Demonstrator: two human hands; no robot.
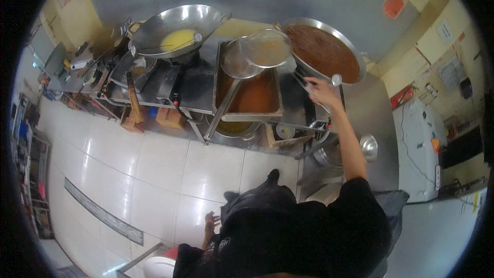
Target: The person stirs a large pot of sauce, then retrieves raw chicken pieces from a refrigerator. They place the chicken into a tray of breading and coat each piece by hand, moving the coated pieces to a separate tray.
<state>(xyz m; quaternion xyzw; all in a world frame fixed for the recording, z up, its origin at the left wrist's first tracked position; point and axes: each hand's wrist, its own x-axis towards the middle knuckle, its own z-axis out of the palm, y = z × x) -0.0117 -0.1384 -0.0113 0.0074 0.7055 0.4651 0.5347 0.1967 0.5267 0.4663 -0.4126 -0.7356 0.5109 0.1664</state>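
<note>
My right hand [323,94] is closed around slim metal tongs [303,81] beside the near rim of a wide round pan [363,74]. Dark brown liquid [323,54] fills much of that pan. A round dial thermometer [336,79] sits at its rim, just right of my fingers. My left hand [211,223] hangs low by my side with its fingers apart and nothing in it. Left of my right hand, a long-handled strainer [239,61] and a second round mesh strainer [266,48] lie across a rectangular metal tray [220,80] of orange-brown liquid.
A large wok [149,27] with yellow liquid stands at the back left, with a dial thermometer [197,36] at its rim. A wooden handle [135,98] juts past the counter edge. Below the tray is another pot [248,135]. A white appliance [418,144] stands at right.
</note>
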